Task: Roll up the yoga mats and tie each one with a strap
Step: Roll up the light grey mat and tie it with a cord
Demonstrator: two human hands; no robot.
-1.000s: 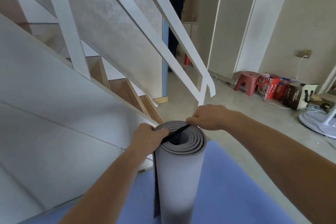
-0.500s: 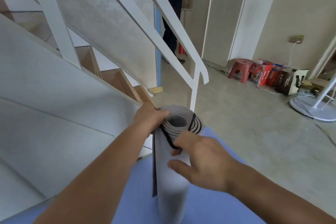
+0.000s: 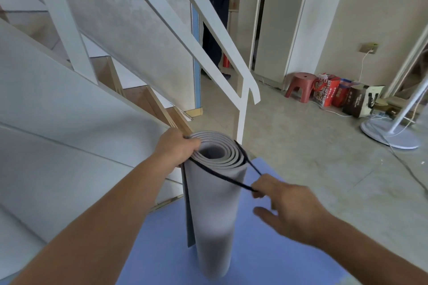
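Nearest, a blue mat point(image 3: 162, 250) lies flat on the floor, and a rolled grey mat point(image 3: 213, 215) stands upright on it, its loose outer edge running down the left side of the roll. The right hand point(image 3: 284, 208) is just beside the roll, pinching a thin black strap point(image 3: 222, 174) between thumb and forefinger, with the other fingers spread loose. From that pinch two runs of strap lead away, one across the front of the roll's top rim to the left hand point(image 3: 178, 146), the other to the far right of the rim, so the strap looks looped round the top of the roll. The left hand grips the rim on its left side and seems to pin the strap there, though its fingertips are hidden. I judge the rolling of this mat done and the tying in hand: the next move calls for keeping the roll clamped upright while the loop is drawn snug and fastened, or the layers may spring loose. The blue mat is not yet rolled. Beyond stand a white stair rail point(image 3: 222, 48), a red stool point(image 3: 300, 85), some bags point(image 3: 326, 90), a fan base point(image 3: 389, 132), and a person's legs point(image 3: 215, 18) in a doorway
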